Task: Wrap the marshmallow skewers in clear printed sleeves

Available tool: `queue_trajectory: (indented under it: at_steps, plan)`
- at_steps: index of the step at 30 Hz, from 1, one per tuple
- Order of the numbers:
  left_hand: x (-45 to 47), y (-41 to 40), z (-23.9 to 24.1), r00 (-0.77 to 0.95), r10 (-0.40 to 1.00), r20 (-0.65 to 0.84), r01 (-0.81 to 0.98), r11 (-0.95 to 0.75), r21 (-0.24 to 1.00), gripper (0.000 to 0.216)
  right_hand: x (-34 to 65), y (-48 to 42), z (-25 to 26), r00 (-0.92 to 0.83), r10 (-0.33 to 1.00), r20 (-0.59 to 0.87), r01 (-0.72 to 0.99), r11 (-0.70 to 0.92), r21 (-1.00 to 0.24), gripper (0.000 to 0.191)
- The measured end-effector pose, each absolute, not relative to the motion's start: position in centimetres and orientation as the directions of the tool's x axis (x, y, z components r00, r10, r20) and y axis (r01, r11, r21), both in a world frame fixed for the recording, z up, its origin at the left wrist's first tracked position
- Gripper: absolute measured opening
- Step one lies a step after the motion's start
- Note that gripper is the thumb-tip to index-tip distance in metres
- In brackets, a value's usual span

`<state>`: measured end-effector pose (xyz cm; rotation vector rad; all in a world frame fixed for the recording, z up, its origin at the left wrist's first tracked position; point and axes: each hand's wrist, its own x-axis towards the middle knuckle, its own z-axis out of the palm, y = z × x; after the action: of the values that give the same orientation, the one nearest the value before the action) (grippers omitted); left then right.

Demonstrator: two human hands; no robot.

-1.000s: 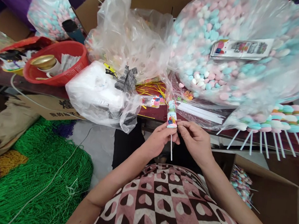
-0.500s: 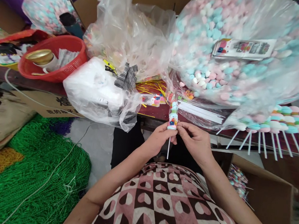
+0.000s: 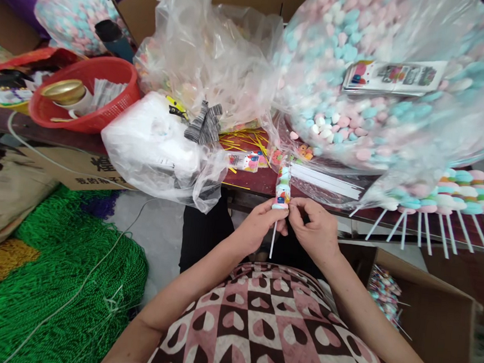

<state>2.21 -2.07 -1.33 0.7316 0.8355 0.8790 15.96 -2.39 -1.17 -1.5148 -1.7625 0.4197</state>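
Note:
A marshmallow skewer [image 3: 282, 192] stands in front of me in a printed clear wrapper, its white stick pointing down towards my body. My left hand [image 3: 258, 226] is closed around its lower end, just under the bottom marshmallow. Thumb and forefinger of my right hand [image 3: 315, 226] are pinched together at the wrapper's lower right edge. Past the skewer, white sticks [image 3: 327, 180] lie in a clear bag. Yellow twist ties [image 3: 245, 141] and printed wrappers [image 3: 244, 161] are on the dark red table [image 3: 263, 182] to the left.
Finished-looking marshmallow skewers [image 3: 448, 199] lie in rows at the table's right edge. Behind them bulges a big bag of marshmallows [image 3: 356, 33] with a wrapper stack [image 3: 395, 76] on it. A cardboard box [image 3: 436, 334] stands lower right, a red basket [image 3: 117, 100] left, green cords [image 3: 69, 268] below.
Both hands and the skewer have shifted very slightly. The skewer's top leans a little further right, and my right hand's fingers have moved slightly along the wrapper's edge.

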Motion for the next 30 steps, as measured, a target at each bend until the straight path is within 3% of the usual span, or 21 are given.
queue_trajectory:
  at_steps: [12, 20, 30]
  plan:
    - [3.0, -2.4, -1.6, 0.260, 0.897, -0.358, -0.342, 0.433, 0.834, 0.020, 16.2, -2.7, -2.3, -0.071, 0.888, 0.454, 0.772, 0.337, -0.539, 0.013]
    - [2.1, -1.9, -1.1, 0.532, 0.761, -0.372, -0.475, 0.632, 0.612, 0.027, 16.3, -2.8, -3.0, -0.032, 0.892, 0.451, 0.753, 0.318, -0.576, 0.013]
    - [3.1, -2.6, -1.6, 0.311, 0.857, -0.411, -0.446, 0.514, 0.733, 0.031, 16.4, -3.4, -3.4, -0.053, 0.887, 0.459, 0.752, 0.338, -0.566, 0.013]
